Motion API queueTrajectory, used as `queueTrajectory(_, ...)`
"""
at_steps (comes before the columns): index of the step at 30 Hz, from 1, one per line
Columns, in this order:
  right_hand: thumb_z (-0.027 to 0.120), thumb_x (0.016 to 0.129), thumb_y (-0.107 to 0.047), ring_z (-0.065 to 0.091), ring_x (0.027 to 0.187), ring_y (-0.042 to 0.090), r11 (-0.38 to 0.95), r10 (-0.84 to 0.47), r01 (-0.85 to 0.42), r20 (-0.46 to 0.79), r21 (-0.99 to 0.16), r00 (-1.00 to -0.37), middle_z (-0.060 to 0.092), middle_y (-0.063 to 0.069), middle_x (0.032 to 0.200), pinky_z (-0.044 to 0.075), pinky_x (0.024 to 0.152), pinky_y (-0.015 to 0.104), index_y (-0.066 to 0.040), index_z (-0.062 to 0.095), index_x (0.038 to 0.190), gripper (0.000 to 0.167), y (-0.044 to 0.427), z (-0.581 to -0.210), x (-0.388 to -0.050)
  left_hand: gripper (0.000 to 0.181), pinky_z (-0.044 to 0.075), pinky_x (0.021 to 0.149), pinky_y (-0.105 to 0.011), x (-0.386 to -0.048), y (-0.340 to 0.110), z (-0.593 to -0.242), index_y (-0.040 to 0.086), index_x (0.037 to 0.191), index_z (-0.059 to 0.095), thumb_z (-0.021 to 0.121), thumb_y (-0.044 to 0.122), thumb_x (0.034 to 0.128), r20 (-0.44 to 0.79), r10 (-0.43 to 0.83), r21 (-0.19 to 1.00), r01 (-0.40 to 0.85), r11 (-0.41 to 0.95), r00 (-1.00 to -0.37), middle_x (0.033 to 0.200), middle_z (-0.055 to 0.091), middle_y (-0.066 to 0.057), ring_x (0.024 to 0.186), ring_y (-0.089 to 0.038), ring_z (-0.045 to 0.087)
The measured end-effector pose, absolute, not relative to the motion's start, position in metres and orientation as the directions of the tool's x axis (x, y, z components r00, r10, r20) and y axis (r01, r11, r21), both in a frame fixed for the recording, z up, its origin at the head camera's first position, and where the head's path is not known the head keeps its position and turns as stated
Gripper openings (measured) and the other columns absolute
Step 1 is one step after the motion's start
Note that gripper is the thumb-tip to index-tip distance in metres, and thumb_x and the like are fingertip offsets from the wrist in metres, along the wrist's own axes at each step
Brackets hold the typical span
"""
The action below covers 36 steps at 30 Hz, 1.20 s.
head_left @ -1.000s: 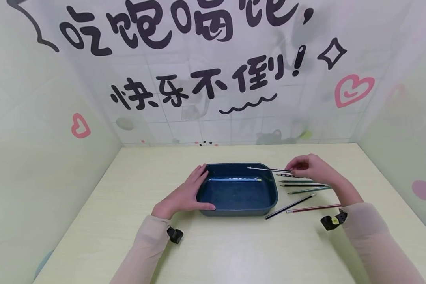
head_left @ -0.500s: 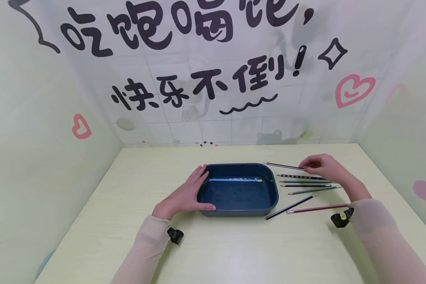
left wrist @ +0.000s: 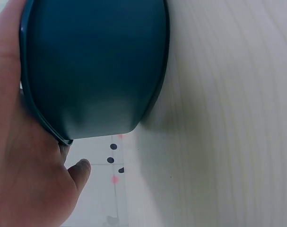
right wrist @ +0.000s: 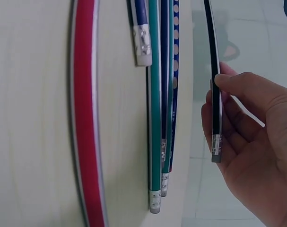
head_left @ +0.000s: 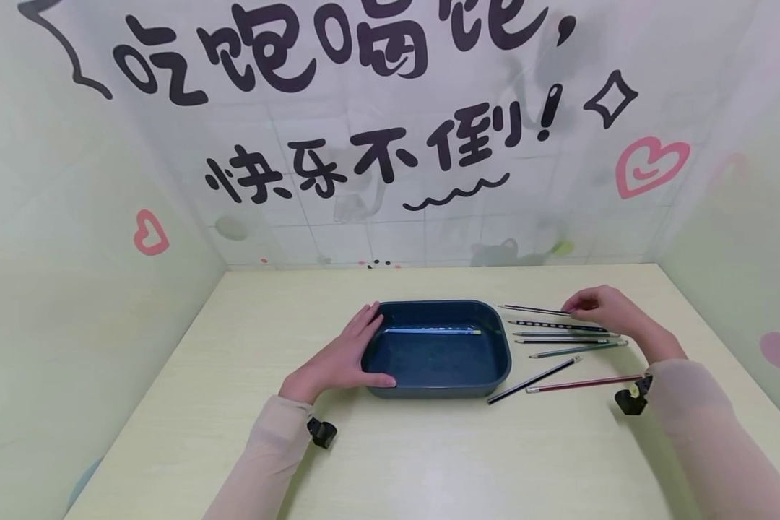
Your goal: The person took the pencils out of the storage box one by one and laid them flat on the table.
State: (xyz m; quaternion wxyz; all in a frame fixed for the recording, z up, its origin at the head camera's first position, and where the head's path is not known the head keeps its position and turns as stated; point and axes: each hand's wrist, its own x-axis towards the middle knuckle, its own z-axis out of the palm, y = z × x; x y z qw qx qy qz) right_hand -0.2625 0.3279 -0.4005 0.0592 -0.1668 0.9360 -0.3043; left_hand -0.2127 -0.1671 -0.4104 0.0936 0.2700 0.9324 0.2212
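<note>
A dark blue plastic basin (head_left: 438,391) stands on the table. My left hand (head_left: 338,361) holds its left end, thumb over the front rim and fingers at the back-left rim; the left wrist view shows the basin (left wrist: 96,71) close up. Inside the basin lies one light blue pencil (head_left: 432,331). My right hand (head_left: 601,309) pinches a black striped pencil (head_left: 534,310) near its eraser end, its point toward the basin. Seen from the right wrist, this black pencil (right wrist: 214,56) is between thumb and fingers, beside the other pencils.
Right of the basin lie several pencils: a dark dotted one (head_left: 549,326), a green one (head_left: 578,349), a dark striped one (head_left: 534,380) and a red one (head_left: 585,384) among them. A printed sheet (head_left: 377,238) hangs behind the table (head_left: 429,462).
My right hand has drawn the black pencil rightward, from over the basin's back-right corner to behind the other pencils. The left hand and basin have stayed in place.
</note>
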Motion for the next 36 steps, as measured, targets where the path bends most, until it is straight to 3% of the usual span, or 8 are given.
queueTrajectory(7, 0.065, 0.093, -0.007, 0.062, 0.089, 0.011, 0.800, -0.326, -0.249, -0.048, -0.547, -0.944, 0.075, 0.012, 0.099, 0.051, 0.082, 0.032, -0.001, 0.075, 0.101, 0.014, 0.335, -0.405, -0.266, 0.117, 0.025, 0.123, -0.055, -0.212, -0.167, -0.410, 0.009, 0.161, 0.014, 0.078, 0.060, 0.0770, -0.059, 0.543, 0.464, 0.458, 0.758, -0.838, 0.170, -0.005, -0.001, 0.158, -0.025, -0.004)
queueTrajectory(12, 0.065, 0.092, -0.005, 0.062, 0.088, 0.014, 0.820, -0.312, -0.226, -0.080, -0.526, -0.947, 0.075, 0.011, 0.096, 0.050, 0.082, 0.037, -0.002, 0.075, 0.099, 0.013, 0.338, -0.408, -0.268, 0.118, 0.026, 0.122, -0.056, -0.211, -0.167, -0.409, 0.008, 0.161, 0.014, 0.078, 0.060, 0.0769, -0.061, 0.545, 0.463, 0.460, 0.758, -0.836, 0.170, -0.005, -0.002, 0.158, -0.027, -0.004)
queueTrajectory(28, 0.065, 0.091, 0.000, 0.063, 0.087, 0.017, 0.834, -0.280, -0.160, -0.155, -0.527, -0.947, 0.074, 0.011, 0.093, 0.051, 0.085, 0.045, -0.001, 0.075, 0.097, 0.012, 0.338, -0.413, -0.275, 0.117, 0.025, 0.123, -0.055, -0.211, -0.167, -0.410, 0.009, 0.161, 0.013, 0.078, 0.060, 0.0774, -0.058, 0.545, 0.470, 0.459, 0.754, -0.836, 0.171, -0.004, -0.003, 0.158, -0.025, -0.004)
queueTrajectory(36, 0.066, 0.091, -0.003, 0.065, 0.090, 0.020, 0.819, -0.264, -0.153, -0.127, -0.553, -0.956, 0.074, 0.017, 0.099, 0.053, 0.083, 0.041, 0.003, 0.073, 0.103, 0.015, 0.335, -0.409, -0.273, 0.116, 0.026, 0.122, -0.055, -0.211, -0.167, -0.411, 0.009, 0.161, 0.014, 0.077, 0.059, 0.0779, -0.053, 0.543, 0.468, 0.459, 0.755, -0.838, 0.170, -0.004, -0.001, 0.158, -0.026, -0.004)
